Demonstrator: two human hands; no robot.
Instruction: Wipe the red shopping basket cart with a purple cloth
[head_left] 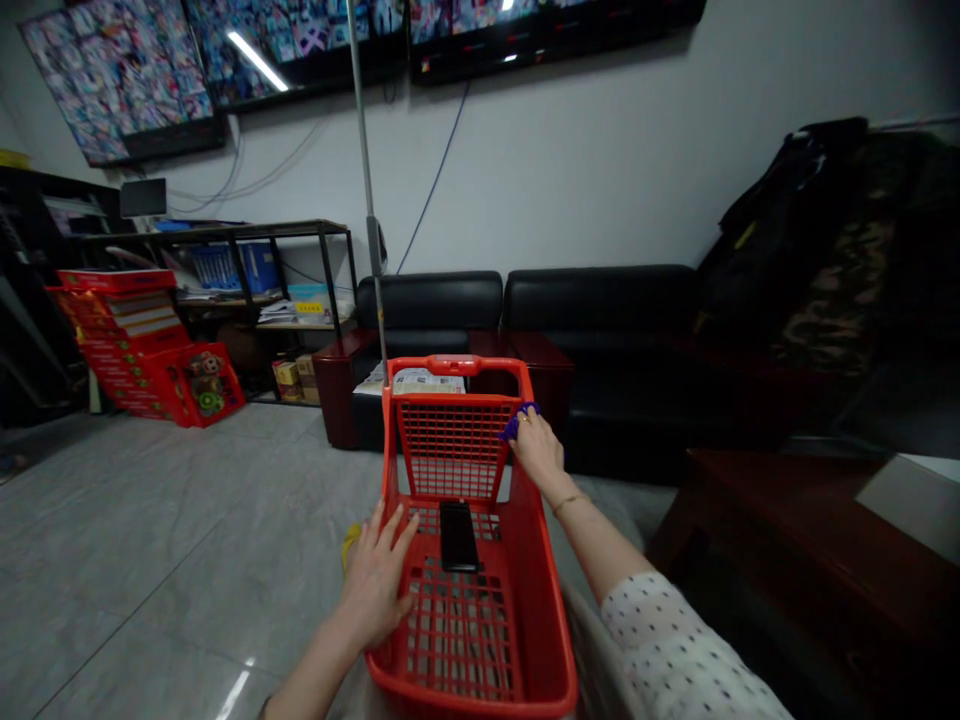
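Note:
A red plastic shopping cart [551, 600] stands right in front of me, with a grid back panel and a handle at its far end. On its grid floor lies a black phone [458, 537]. My right hand [537, 450] is closed on a purple cloth [517, 422], which touches the cart's upper right rim near the handle. My left hand [379, 580] has its fingers spread, at the cart's left side wall. Whether its palm presses on the rim I cannot tell. A grey pole [367, 190] rises at the cart's far left corner.
Behind the cart is a black sofa [600, 310] with newspapers [427, 381] on one seat. Red boxes [142, 350] are stacked by a shelf [292, 228] at left. A brown wooden table [795, 500] stands at right. Screens [120, 75] hang on the wall.

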